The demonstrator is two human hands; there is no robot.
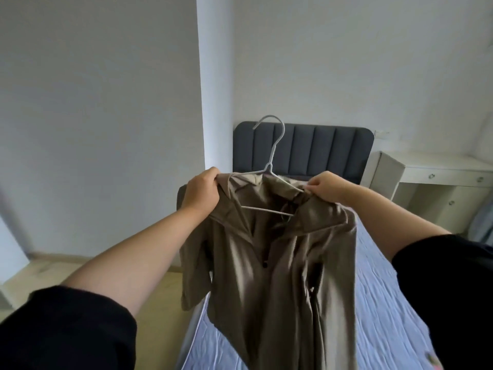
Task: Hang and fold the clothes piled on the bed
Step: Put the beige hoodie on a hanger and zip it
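Head view. Item: one khaki shirt (pixel 266 263), soft cloth with a dull sheen, open collar, one dark button on the front, a short sleeve drooping at the left. It is held up in the air over the near left edge of the bed (pixel 386 303), long axis straight down, hem out of frame. Item: one white hanger (pixel 270 166), thin and wire-like, seated inside the collar. Its bar runs side to side between the two hands, and its hook stands up and curls leftward. Left hand (pixel 201 190): fingers curled round the cloth at the shirt's left shoulder, gripping it. Right hand (pixel 326 186): fingertips pinching cloth at the right shoulder, just at the hanger's right end; whether the wire is in the pinch too cannot be told. The hands are level, one at each end of the hanger, neither clearly nearer the hook. Judgement: the shoulders look to be in the course of being seated on the hanger, the right one bunched; the hook, above and between the hands, is the part to take next. Also present: pale blue crinkled sheet on the bed, dark grey padded headboard (pixel 320 145) with upright channels, white desk (pixel 440 172) with drawers at the right.
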